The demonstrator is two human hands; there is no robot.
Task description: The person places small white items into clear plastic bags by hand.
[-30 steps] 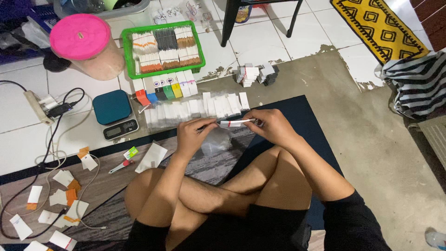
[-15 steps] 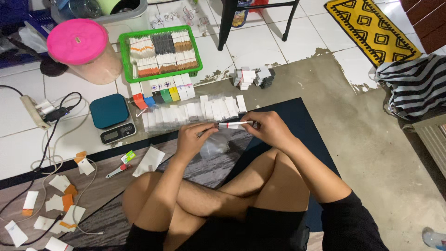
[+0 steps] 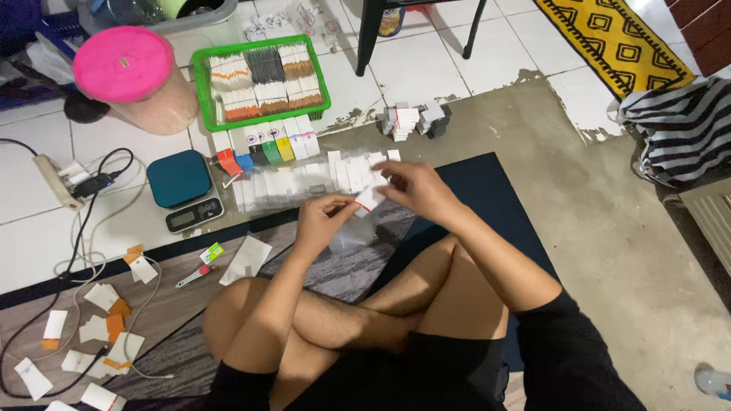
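I sit cross-legged on a dark mat [image 3: 487,190]. My left hand [image 3: 324,221] and my right hand [image 3: 415,186] meet over my knees and both pinch a small white packet with a red end [image 3: 369,199]. A clear plastic bag [image 3: 352,236] lies just below the hands. A row of white packets [image 3: 304,181] lies on the floor right in front of them, with several coloured-end packets [image 3: 263,144] behind it.
A green basket [image 3: 199,84] of packets stands at the back, beside a pink-lidded tub [image 3: 126,65]. A teal scale [image 3: 181,186], a power strip [image 3: 57,181] with cables, and loose packets [image 3: 95,327] lie at left. Small boxes [image 3: 415,120] and a striped bag [image 3: 678,129] are at right.
The packet was held out lengthwise between both hands; now my hands are closer together and hold it folded or turned, a little nearer to me.
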